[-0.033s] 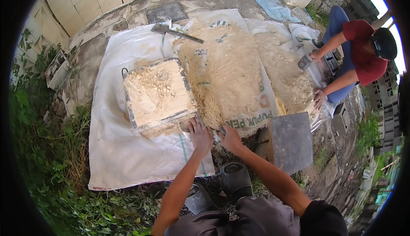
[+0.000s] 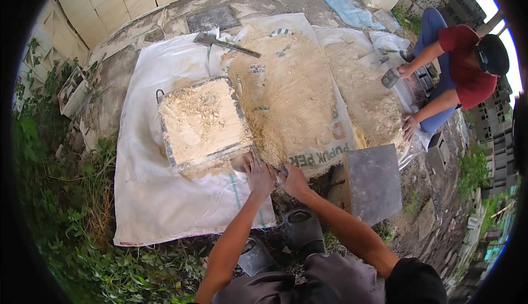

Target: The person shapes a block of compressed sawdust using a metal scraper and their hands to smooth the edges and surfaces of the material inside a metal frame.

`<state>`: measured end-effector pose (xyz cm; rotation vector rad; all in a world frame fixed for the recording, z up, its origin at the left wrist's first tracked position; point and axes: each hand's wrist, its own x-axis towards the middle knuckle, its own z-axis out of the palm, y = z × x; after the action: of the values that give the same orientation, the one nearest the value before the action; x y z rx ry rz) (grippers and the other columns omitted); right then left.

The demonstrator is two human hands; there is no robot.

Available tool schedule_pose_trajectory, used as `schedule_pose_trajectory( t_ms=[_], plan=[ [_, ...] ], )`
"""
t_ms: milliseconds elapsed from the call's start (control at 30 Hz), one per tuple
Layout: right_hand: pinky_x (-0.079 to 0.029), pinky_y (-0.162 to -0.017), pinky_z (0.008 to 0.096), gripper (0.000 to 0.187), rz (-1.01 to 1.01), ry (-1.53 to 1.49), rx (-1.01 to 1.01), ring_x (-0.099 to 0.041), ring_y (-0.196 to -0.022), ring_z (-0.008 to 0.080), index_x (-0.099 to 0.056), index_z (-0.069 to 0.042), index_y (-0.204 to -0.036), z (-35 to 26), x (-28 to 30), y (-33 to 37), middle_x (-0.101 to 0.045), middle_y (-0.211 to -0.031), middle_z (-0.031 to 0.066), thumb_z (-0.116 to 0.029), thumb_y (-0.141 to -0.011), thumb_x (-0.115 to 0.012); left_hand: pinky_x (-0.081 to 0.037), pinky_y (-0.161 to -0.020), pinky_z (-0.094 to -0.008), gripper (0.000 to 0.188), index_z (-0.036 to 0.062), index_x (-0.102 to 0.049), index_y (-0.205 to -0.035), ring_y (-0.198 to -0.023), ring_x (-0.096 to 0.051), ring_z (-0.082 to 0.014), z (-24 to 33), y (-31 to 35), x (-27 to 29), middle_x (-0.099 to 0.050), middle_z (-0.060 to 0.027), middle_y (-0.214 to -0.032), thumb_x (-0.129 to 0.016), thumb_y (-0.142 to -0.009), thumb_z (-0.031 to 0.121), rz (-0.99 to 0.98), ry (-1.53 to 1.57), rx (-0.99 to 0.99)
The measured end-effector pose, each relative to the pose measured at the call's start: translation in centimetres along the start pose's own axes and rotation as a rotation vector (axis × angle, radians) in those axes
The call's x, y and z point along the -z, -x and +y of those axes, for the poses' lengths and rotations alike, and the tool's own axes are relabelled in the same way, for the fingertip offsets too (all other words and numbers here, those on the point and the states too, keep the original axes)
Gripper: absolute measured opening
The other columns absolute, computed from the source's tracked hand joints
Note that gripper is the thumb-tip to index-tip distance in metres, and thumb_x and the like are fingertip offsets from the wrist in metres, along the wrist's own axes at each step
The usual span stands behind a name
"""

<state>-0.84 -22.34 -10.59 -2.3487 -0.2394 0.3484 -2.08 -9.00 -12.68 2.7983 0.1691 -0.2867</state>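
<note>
A square dark-rimmed frame filled with pale, crumbly powder lies on a white woven sack. My left hand is at its near right corner, fingers stretched forward and resting beside a small grey flat piece. Close to its right, my right hand is closed round a tool with a dark rounded handle end. The rest of that tool is mostly hidden by my hands. A heap of tan powder lies just beyond my fingers, spread over a second printed sack.
A hammer-like tool lies at the far side of the sacks. To my right stands a dark grey board. Across at the right, a co-worker in a red shirt crouches, holding a grey block-shaped tool. Green plants grow at the left.
My right hand has shifted slightly left, closer to my left hand. The frame, the powder and the sacks look the same.
</note>
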Motion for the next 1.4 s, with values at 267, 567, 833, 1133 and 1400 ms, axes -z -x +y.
schedule_pose_trajectory(
  t_ms=[267,567,833,1133,1400],
  plan=[
    [-0.048,-0.076,0.0459,0.028,0.016,-0.030,-0.090,-0.059,-0.090,0.0445,-0.057,0.003,-0.104,-1.5,0.0,0.1,-0.062,-0.091,0.0273,-0.015,-0.082,-0.061,-0.007,-0.114,-0.0492,0.047,-0.0129,-0.045,-0.123,-0.136,-0.020,-0.0435,-1.3,1.8,-2.1,-0.038,-0.0336,-0.133,-0.040,-0.093,0.022,0.342,0.219,-0.083],
    [-0.048,-0.074,0.0408,0.029,0.148,0.059,-0.073,-0.063,-0.087,0.0356,-0.059,0.004,-0.102,-4.6,6.7,-3.1,-0.063,-0.093,0.0241,-0.016,-0.081,-0.065,-0.023,-0.110,-0.0509,0.034,-0.0004,-0.053,-0.116,-0.123,-0.042,-0.0412,-2.2,6.2,5.6,-0.050,-0.0264,-0.123,-0.053,-0.085,0.013,0.778,0.449,-0.403],
    [-0.047,-0.076,0.0435,0.032,0.018,-0.140,0.068,-0.062,-0.087,0.0383,-0.057,0.001,-0.108,-16.2,4.3,-6.2,-0.063,-0.088,0.0238,-0.017,-0.081,-0.059,-0.008,-0.114,-0.0486,0.058,-0.0079,-0.028,-0.139,-0.140,-0.014,-0.0393,-14.8,-5.4,17.3,-0.023,-0.0253,-0.148,-0.026,-0.099,0.034,0.949,0.266,0.551],
    [-0.047,-0.081,0.0461,0.046,-0.024,0.015,0.289,-0.056,-0.094,0.0429,-0.039,0.008,-0.121,-22.8,-2.4,-8.3,-0.050,-0.105,0.0272,-0.002,-0.080,-0.055,-0.019,-0.113,-0.0427,0.058,-0.0064,-0.048,-0.128,-0.133,-0.032,-0.0348,-19.0,-10.4,20.0,-0.046,-0.0234,-0.134,-0.016,-0.101,0.035,0.757,0.471,0.223],
    [-0.048,-0.079,0.0441,0.057,-0.035,0.240,0.456,-0.051,-0.102,0.0363,-0.031,0.008,-0.132,-20.2,-1.0,-7.5,-0.044,-0.110,0.0217,0.008,-0.078,-0.048,-0.031,-0.105,-0.0398,0.058,-0.0069,-0.052,-0.121,-0.121,-0.045,-0.0398,-19.9,-8.0,20.2,-0.053,-0.0237,-0.126,-0.032,-0.099,0.042,0.717,0.698,0.192]
  ],
)
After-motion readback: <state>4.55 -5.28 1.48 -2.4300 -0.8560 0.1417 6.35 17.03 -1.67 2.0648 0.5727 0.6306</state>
